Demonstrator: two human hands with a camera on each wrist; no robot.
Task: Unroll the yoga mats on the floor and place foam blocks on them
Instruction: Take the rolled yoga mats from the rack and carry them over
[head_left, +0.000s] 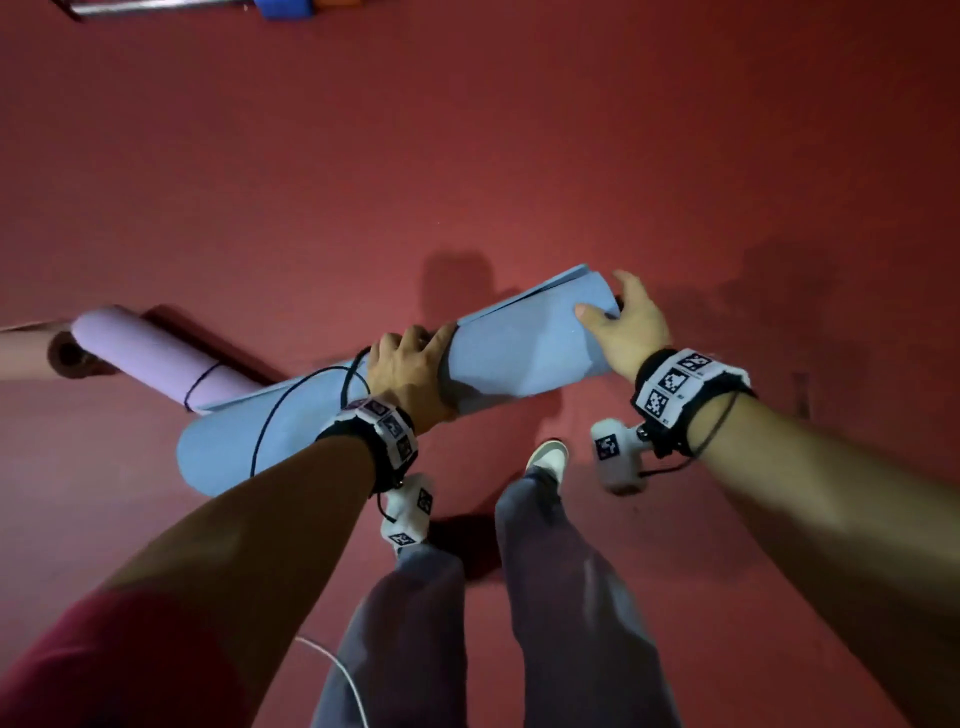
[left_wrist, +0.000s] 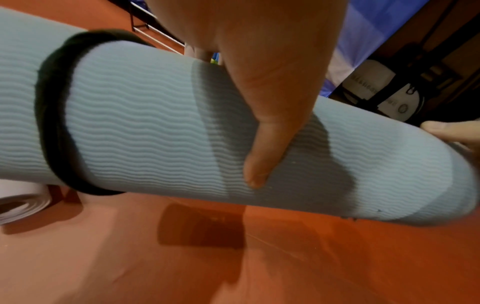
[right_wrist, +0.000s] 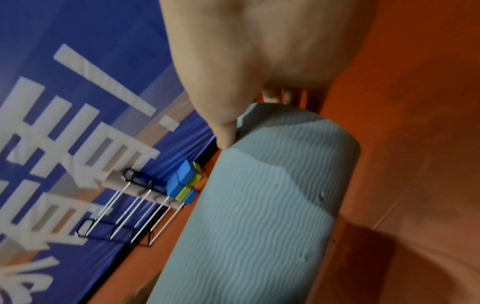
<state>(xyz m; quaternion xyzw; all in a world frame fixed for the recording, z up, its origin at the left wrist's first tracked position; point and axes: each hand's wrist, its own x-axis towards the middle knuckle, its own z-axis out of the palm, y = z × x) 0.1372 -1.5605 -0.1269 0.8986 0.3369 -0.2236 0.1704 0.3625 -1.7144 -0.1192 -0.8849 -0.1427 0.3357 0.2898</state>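
Rolled blue mat (head_left: 519, 358) slants lower-left to upper-right.

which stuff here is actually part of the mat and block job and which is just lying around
Part of the job:
- blue mat, rolled, held by left hand and right hand
- black strap around it
- pink mat, rolled, on the floor
- foam blocks by the wall

Just lying about:
- metal rack
- white cable
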